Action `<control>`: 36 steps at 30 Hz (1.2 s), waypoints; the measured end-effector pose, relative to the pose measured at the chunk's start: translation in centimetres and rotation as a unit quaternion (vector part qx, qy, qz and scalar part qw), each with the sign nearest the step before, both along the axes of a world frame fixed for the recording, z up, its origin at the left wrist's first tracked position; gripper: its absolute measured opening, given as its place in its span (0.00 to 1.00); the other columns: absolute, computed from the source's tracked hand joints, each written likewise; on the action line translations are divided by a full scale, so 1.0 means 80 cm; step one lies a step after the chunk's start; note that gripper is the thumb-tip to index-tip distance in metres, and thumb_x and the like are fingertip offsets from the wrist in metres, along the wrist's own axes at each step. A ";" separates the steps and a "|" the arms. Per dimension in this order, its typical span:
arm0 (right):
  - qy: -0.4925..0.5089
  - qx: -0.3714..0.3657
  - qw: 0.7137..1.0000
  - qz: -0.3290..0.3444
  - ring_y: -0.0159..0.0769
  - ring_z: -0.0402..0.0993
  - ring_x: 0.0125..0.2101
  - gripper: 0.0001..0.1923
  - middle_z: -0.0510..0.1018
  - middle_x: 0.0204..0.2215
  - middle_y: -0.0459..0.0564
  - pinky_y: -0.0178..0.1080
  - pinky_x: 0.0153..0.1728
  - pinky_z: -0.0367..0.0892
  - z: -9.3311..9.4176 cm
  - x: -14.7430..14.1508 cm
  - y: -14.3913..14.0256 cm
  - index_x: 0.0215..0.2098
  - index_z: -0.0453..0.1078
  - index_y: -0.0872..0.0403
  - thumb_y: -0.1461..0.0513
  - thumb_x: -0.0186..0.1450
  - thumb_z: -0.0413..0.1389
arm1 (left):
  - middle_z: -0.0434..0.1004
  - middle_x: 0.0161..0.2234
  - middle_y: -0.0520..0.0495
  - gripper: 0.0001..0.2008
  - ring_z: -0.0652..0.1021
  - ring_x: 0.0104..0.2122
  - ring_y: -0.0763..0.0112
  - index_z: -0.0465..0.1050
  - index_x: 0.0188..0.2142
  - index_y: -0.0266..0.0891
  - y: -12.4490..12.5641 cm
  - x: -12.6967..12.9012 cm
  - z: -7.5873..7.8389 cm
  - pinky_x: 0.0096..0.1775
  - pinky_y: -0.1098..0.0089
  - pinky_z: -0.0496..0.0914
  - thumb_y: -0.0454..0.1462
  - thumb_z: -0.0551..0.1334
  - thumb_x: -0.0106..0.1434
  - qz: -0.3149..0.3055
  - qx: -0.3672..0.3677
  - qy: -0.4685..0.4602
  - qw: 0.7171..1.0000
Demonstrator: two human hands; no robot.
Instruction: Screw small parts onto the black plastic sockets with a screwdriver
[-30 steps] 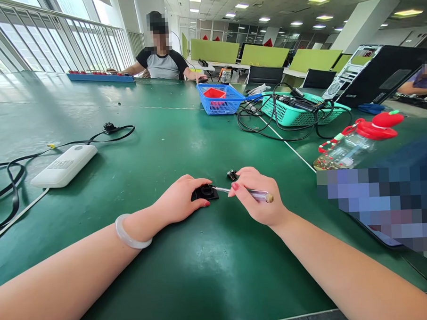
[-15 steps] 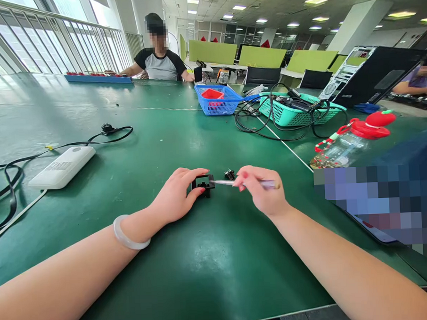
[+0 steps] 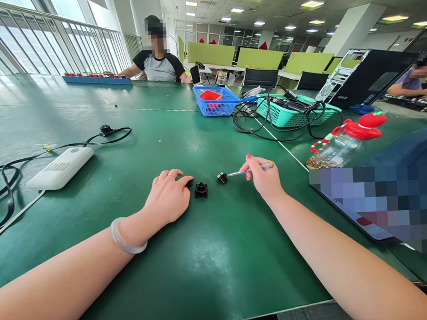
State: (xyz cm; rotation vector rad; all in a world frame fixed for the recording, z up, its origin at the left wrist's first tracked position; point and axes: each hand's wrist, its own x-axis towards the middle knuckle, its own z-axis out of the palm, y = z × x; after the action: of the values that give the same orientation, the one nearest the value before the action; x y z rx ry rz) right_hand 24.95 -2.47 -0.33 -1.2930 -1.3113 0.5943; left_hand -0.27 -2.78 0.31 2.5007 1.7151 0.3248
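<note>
Left hand flat on green table, fingertips just beside small black square plastic part. Right hand pinches thin clear-handled screwdriver, tip touching smaller black clip-like part. White power bank with black cable far left; blue mesh basket behind.

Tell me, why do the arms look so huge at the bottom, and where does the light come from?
Head view: the wide lens stretches the edges, so the forearms balloon while the left hand and right hand look small. Daylight from the windows at upper left glares pale on the green table; ceiling panels add soft light. Shadows stay faint. Faces and the area at right are pixelated.
</note>
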 end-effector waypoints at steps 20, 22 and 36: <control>0.008 -0.042 0.980 0.194 0.33 0.70 0.25 0.24 0.73 0.19 0.46 0.39 0.32 0.65 -0.006 -0.009 -0.003 0.24 0.77 0.52 0.44 0.62 0.55 | 0.72 0.55 0.47 0.19 0.66 0.58 0.58 0.64 0.55 0.44 0.006 -0.001 -0.009 0.60 0.51 0.61 0.39 0.50 0.66 -0.107 -0.031 -0.096 0.989; 0.036 -0.013 0.984 0.176 0.33 0.69 0.23 0.23 0.72 0.17 0.46 0.38 0.30 0.65 -0.009 -0.008 0.000 0.22 0.76 0.52 0.45 0.63 0.55 | 0.69 0.58 0.48 0.22 0.64 0.60 0.58 0.61 0.58 0.47 0.004 0.000 -0.009 0.61 0.50 0.58 0.40 0.53 0.65 -0.130 -0.034 -0.095 0.986; 0.211 0.020 0.977 0.020 0.28 0.59 0.14 0.23 0.62 0.10 0.43 0.36 0.19 0.57 -0.035 -0.006 0.042 0.15 0.70 0.54 0.48 0.61 0.55 | 0.75 0.49 0.48 0.14 0.70 0.51 0.60 0.72 0.49 0.52 -0.005 0.021 -0.003 0.58 0.50 0.59 0.43 0.53 0.67 -0.219 -0.017 -0.077 0.973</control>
State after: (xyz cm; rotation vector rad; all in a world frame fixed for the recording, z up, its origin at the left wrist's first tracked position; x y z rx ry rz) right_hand 24.50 0.87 -3.09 -1.0372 -0.9923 0.8162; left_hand 1.45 -3.20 0.05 2.6536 1.0649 0.4278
